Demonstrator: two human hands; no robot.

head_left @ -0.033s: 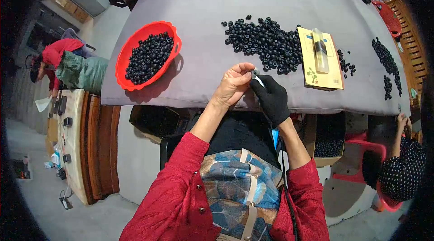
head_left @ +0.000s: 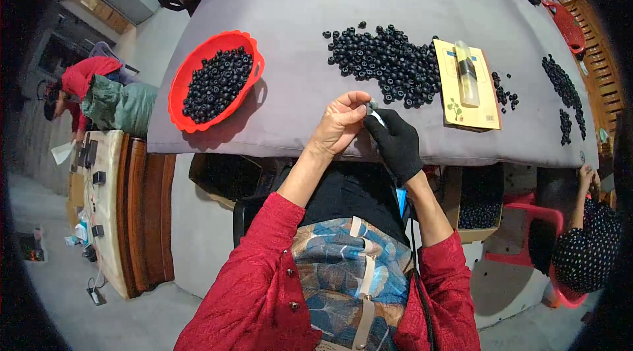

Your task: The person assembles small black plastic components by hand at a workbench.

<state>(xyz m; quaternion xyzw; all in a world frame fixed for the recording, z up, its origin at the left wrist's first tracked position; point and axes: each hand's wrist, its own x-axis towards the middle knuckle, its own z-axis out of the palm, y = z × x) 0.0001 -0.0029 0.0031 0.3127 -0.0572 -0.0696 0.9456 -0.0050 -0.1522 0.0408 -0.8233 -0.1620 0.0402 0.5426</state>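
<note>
Both my hands meet just above the near edge of the grey-covered table (head_left: 290,87). My bare left hand (head_left: 339,125) is closed in a pinch on a small dark piece (head_left: 372,106), mostly hidden by the fingertips. In a black glove, my right hand (head_left: 398,145) is closed around a slim tool (head_left: 378,116). Only its pale, narrow end shows, touching or nearly touching the piece; its kind cannot be made out. Beyond my hands lies a heap of small black ring-shaped parts (head_left: 389,64). A red scalloped basket (head_left: 177,97) at the left holds more black parts (head_left: 217,84).
Right of the heap, a clear tube with a black band (head_left: 467,77) rests on a yellow booklet (head_left: 489,100). More black parts (head_left: 564,90) lie far right. Under the table stands a cardboard box (head_left: 481,235) of parts. Other people work at the far left, back and right.
</note>
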